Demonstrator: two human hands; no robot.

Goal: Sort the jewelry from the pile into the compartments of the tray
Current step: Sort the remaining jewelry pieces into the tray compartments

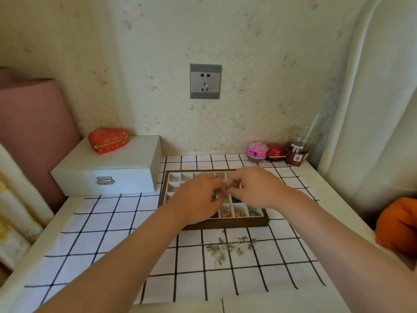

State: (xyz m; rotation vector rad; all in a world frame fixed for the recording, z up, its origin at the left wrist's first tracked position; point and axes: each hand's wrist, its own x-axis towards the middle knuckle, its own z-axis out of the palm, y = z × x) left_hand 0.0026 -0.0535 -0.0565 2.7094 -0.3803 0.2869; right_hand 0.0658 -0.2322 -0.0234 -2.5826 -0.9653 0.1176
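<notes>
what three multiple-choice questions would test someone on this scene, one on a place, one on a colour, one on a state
1. Where does the jewelry pile lie?
a) on the checked cloth, nearer the person than the tray
b) beside the drink cup
c) under the wall socket

2. What colour is the heart-shaped pouch on the white box?
a) blue
b) red
c) green

3. How are the two hands placed?
a) flat on the cloth
b) both gripping the cup
c) fingers curled and meeting above the tray

Key:
1 a: the small pieces lie scattered on the cloth just in front of the tray's near rim.
2 b: the pouch is red with a gold pattern.
3 c: the left hand and right hand meet fingertip to fingertip over the compartments; what they pinch is too blurred to tell.
</notes>
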